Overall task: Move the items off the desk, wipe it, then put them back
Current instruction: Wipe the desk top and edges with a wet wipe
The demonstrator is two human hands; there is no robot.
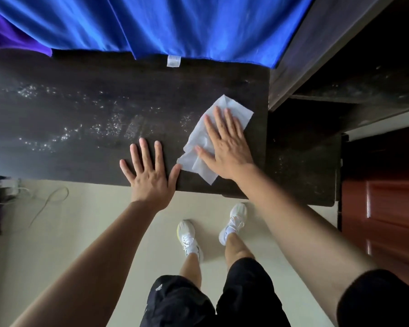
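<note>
Desk (80, 119): a dark wood-grain top that fills the middle band of the view, its left end cut off by the frame and its far edge hidden under a hanging blue fabric (175, 24) that falls in soft folds. Glistening specks and streaks lie across the left and centre of the top; whether they are water or dust is hard to tell. A purple fabric (7, 36) shows only as a corner at upper left. The pale, smooth floor (69, 232) lies below the desk's near edge. To the right stands a lower dark surface (302, 161), blurred, and beyond it a glossy red-brown panelled door (383, 208), cut off by the frame. The left hand (149, 175) lies flat on the desk at its near edge, fingers straight and spread apart, holding nothing. The right hand (227, 142) presses flat, fingers straight, on a thin, creased white wipe (198, 133) near the desk's right end; the palm hides part of the wipe. Black shorts (182, 303) and white laced shoes (187, 234) show below. A thin cable (47, 199) loops on the floor at left. A small white label (173, 60) hangs from the blue hem.
</note>
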